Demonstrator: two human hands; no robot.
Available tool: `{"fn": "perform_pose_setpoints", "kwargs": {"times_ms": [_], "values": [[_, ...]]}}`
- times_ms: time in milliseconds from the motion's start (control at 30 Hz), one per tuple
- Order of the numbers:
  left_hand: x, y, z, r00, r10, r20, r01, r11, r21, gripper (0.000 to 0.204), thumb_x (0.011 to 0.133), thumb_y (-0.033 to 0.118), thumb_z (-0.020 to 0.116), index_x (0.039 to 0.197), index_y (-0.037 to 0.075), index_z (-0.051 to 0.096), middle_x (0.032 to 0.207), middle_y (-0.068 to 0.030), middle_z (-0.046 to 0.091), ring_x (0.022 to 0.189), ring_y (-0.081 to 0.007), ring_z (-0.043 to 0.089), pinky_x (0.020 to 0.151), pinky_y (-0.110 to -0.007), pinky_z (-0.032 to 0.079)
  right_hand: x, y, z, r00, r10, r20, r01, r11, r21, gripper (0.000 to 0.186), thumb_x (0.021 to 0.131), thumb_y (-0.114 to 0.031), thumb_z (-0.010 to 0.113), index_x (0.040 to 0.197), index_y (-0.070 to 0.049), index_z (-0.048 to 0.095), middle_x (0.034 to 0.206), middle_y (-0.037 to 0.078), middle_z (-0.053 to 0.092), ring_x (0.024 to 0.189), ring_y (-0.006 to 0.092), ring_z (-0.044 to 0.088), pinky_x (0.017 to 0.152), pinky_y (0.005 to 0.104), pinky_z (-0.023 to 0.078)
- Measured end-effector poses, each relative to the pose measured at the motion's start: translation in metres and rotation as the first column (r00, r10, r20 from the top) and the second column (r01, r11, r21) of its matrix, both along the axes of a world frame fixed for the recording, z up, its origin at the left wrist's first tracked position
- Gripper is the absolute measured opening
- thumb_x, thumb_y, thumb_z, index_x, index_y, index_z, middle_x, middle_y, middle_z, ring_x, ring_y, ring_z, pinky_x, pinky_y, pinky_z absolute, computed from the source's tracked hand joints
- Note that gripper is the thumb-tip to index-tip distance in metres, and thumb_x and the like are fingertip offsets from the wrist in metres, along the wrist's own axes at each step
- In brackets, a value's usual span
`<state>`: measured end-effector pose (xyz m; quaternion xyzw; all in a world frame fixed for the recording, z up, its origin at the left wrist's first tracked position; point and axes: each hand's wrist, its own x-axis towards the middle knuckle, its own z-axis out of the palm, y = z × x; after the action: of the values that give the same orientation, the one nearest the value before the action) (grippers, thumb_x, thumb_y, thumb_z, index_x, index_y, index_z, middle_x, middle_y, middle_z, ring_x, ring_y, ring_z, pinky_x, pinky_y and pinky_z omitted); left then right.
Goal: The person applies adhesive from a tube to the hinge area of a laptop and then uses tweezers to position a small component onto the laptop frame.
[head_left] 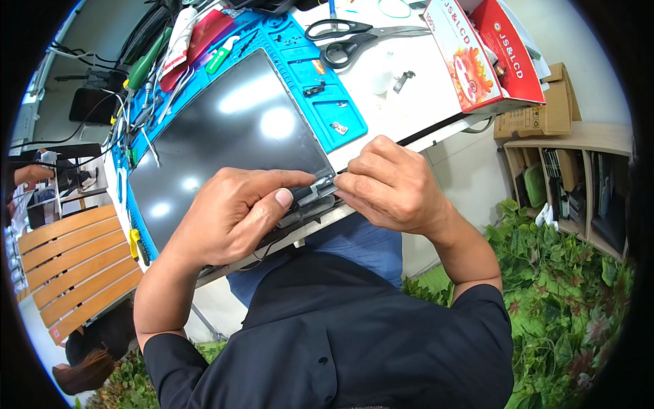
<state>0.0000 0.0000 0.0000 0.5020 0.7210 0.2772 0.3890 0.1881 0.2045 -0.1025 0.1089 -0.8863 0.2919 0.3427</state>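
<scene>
Black screen [231,129] lies on blue mat [354,123]. Grey bracket [317,189] at screen's near-right corner: left hand [235,211] grasps it, thumb and forefinger; right hand [395,184] pinches its end. Judged mid-job; bracket's seating cannot be told; loose part [404,82] right of screen untouched.

One blue mat [323,112] as landmark: on it, one dark screen [204,140]; at its near side, two hands [228,218]; right, one pair of scissors [371,33], one red-and-white box [477,75]; left, one slatted wooden panel [78,255].
</scene>
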Motion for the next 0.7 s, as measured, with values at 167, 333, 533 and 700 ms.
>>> {"fn": "perform_pose_setpoints", "kwargs": {"times_ms": [167, 333, 533, 700], "values": [[0.004, -0.002, 0.002, 0.998, -0.046, -0.050, 0.046, 0.999, -0.008, 0.040, 0.110, 0.022, 0.060, 0.132, -0.005, 0.079, 0.073, -0.0184, 0.067, 0.062, -0.0269, 0.065, 0.065, -0.040, 0.050, -0.003, -0.006, -0.001, 1.000, -0.006, -0.013, 0.006, 1.000, -0.019, 0.033, 0.074, -0.005, 0.096, 0.102, -0.006, 0.079, 0.092, 0.003, 0.068, 0.082, 0.0233, 0.065, 0.066, 0.0358, 0.054], [0.010, 0.000, 0.000, 0.999, -0.013, -0.033, 0.012, 1.000, -0.015, 0.038, 0.111, 0.023, 0.059, 0.129, -0.003, 0.080, 0.074, -0.0178, 0.069, 0.062, -0.0271, 0.066, 0.065, -0.041, 0.051, -0.001, -0.005, -0.001, 1.000, -0.002, -0.009, 0.002, 1.000, -0.009, 0.034, 0.074, -0.004, 0.096, 0.103, -0.006, 0.079, 0.092, 0.003, 0.069, 0.082, 0.0233, 0.065, 0.065, 0.0355, 0.054], [0.000, -0.001, 0.004, 1.000, -0.001, -0.029, 0.001, 1.000, 0.003, 0.042, 0.112, 0.026, 0.058, 0.130, -0.006, 0.080, 0.080, -0.0186, 0.073, 0.064, -0.0224, 0.066, 0.065, -0.037, 0.051, -0.002, -0.005, 0.003, 1.000, -0.003, 0.014, 0.002, 0.999, 0.044, 0.032, 0.074, -0.006, 0.091, 0.105, -0.007, 0.082, 0.090, 0.001, 0.066, 0.084, 0.0211, 0.064, 0.066, 0.0348, 0.055], [0.000, -0.002, 0.008, 0.999, 0.025, -0.031, -0.024, 0.999, 0.043, 0.042, 0.110, 0.024, 0.058, 0.129, -0.006, 0.080, 0.082, -0.0195, 0.075, 0.065, -0.0236, 0.067, 0.066, -0.037, 0.051, -0.005, -0.003, 0.012, 0.998, 0.036, 0.061, -0.043, 0.992, 0.120, 0.027, 0.078, -0.010, 0.083, 0.105, -0.007, 0.082, 0.094, 0.001, 0.065, 0.091, 0.0209, 0.064, 0.071, 0.0342, 0.058]]}}
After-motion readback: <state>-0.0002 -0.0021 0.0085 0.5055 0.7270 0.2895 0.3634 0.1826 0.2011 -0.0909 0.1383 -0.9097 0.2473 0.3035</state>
